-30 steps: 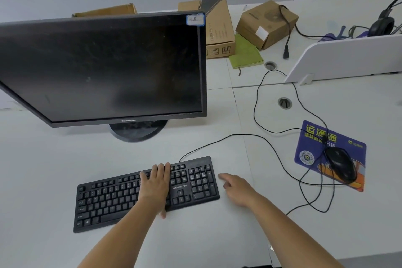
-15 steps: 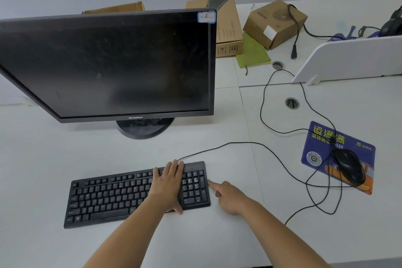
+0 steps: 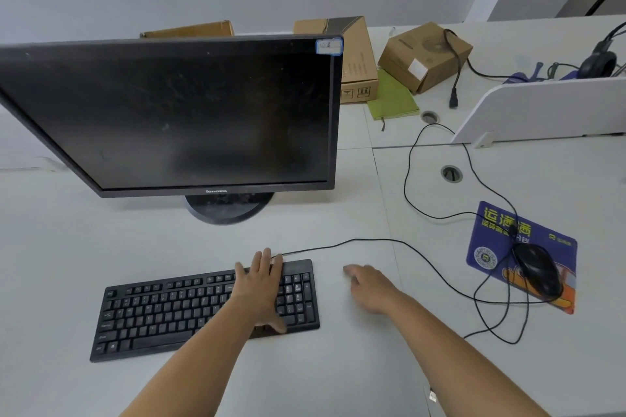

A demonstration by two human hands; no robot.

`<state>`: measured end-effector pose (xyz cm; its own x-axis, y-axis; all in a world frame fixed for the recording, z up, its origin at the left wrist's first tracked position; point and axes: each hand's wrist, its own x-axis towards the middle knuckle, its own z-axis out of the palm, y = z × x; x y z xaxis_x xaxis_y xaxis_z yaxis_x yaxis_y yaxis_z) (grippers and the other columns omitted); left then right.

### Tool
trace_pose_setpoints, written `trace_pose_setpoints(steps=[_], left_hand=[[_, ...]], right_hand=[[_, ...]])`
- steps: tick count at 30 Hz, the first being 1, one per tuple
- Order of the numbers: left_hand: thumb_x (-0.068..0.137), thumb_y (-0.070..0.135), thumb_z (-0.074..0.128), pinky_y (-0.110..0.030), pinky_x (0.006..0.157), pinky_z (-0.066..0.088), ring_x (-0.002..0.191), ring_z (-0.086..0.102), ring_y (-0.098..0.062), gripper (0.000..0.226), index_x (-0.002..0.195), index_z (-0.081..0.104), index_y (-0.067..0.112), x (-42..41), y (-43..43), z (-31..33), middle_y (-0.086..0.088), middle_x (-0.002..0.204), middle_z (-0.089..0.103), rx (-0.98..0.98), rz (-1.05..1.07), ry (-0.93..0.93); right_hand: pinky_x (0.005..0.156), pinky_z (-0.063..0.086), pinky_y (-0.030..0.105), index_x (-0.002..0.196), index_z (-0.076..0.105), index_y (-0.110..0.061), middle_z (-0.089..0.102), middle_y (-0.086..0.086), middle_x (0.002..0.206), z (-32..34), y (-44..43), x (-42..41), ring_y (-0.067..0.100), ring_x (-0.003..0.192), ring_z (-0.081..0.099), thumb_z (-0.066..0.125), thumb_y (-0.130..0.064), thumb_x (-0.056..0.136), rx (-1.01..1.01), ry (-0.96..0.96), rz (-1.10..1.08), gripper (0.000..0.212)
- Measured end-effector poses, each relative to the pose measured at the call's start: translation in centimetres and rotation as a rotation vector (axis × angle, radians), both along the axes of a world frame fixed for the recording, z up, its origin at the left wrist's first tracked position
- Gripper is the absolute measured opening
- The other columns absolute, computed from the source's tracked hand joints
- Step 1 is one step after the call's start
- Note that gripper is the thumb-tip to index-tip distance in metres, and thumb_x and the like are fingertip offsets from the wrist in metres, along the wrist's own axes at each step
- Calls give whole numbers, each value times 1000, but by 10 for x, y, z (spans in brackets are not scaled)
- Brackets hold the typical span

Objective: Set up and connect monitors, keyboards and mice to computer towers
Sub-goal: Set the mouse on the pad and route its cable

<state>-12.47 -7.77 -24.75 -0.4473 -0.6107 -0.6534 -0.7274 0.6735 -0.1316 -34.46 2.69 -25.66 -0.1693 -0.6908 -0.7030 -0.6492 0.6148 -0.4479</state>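
One desk point(image 3: 67, 264), white, bearing everything. Dark monitor point(image 3: 176, 115) upright on a round foot, back left. Keyboard point(image 3: 169, 311) flat in front of it. Mat point(image 3: 542, 237) well to the right, mouse point(image 3: 537, 269) on top among looped leads. Left hand point(image 3: 262, 291) flat, fingers straight, pressing the keyboard's right part. Right hand point(image 3: 369, 284) loosely open, blurred, near the keyboard's end, apart from it. Thin cable point(image 3: 355, 240) trailing rightward. Seemingly placing the keyboard. Next, likely: square to the screen, then route leads toward a tower, not in view.

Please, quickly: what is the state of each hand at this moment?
Left hand: open, lying flat on the keyboard.
Right hand: open, holding nothing, beside the keyboard.
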Motion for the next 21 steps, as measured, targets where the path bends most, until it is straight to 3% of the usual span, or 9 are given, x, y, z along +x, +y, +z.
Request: trace_pose_setpoints(steps=[1, 3, 6, 8, 12, 14, 16, 18, 21], left_hand=[[76, 80, 56, -62, 120, 8, 152, -13, -34, 127, 157, -15, 13, -4, -10, 11, -15, 163, -20, -46, 16, 71], [90, 75, 31, -61, 119, 14, 153, -5, -34, 99, 159, 2, 10, -17, -41, 41, -17, 165, -8, -313, 56, 393], [102, 55, 37, -58, 119, 17, 151, 13, -36, 72, 154, 24, 6, -41, -92, 106, -21, 161, 17, -754, 105, 906], [103, 53, 34, -54, 121, 8, 152, 11, -35, 72, 156, 20, 8, -58, -124, 155, -20, 163, 14, -881, 132, 1027], [100, 66, 16, -55, 121, -4, 154, 1, -28, 75, 159, 7, 21, -82, -175, 219, -11, 166, 9, -882, 181, 944], [97, 71, 8, -58, 121, -5, 150, 20, -30, 77, 155, 25, 24, -86, -192, 227, -12, 155, 37, -832, 196, 847], [95, 74, 7, -60, 120, 5, 133, 42, -34, 80, 134, 51, 20, -87, -200, 230, -13, 131, 56, -810, 228, 795], [94, 75, 10, -59, 118, 15, 123, 47, -36, 80, 118, 58, 16, -86, -205, 229, -14, 122, 58, -835, 238, 776], [94, 76, 14, -58, 114, 22, 116, 48, -38, 77, 112, 56, 14, -81, -211, 229, -15, 116, 58, -855, 229, 732]], right_hand=[[107, 37, 30, 154, 32, -22, 39, 11, 151, 9, -13, -6, 27, 135, 43, 32, -11, 102, -61, -15, -66, 53], [99, 39, 27, 154, 30, -21, 43, 9, 149, 31, -43, -19, 25, 131, 46, 35, -4, 99, -201, -57, -242, 58], [100, 42, 32, 157, 22, -24, 40, 7, 153, 66, -84, -34, 23, 130, 47, 36, 0, 97, -392, -106, -431, 66], [111, 35, 34, 159, 12, -23, 29, 5, 160, 89, -106, -35, 24, 142, 37, 33, 3, 97, -469, -112, -444, 70], [119, 18, 32, 160, 0, -24, 9, -3, 167, 112, -133, -26, 21, 152, 14, 32, 8, 94, -494, -160, -366, 80], [117, 22, 32, 159, -4, -27, 8, -3, 167, 110, -140, -21, 24, 152, 15, 33, 8, 95, -477, -209, -335, 82], [110, 26, 28, 158, -9, -29, 10, -2, 167, 106, -144, -18, 26, 151, 18, 33, 8, 95, -466, -240, -336, 84], [109, 26, 28, 158, -11, -30, 10, -4, 167, 101, -146, -15, 24, 152, 17, 34, 9, 93, -468, -240, -344, 88], [118, 22, 35, 158, -10, -30, 9, -4, 167, 98, -153, -8, 23, 152, 15, 36, 9, 90, -482, -235, -357, 91]])
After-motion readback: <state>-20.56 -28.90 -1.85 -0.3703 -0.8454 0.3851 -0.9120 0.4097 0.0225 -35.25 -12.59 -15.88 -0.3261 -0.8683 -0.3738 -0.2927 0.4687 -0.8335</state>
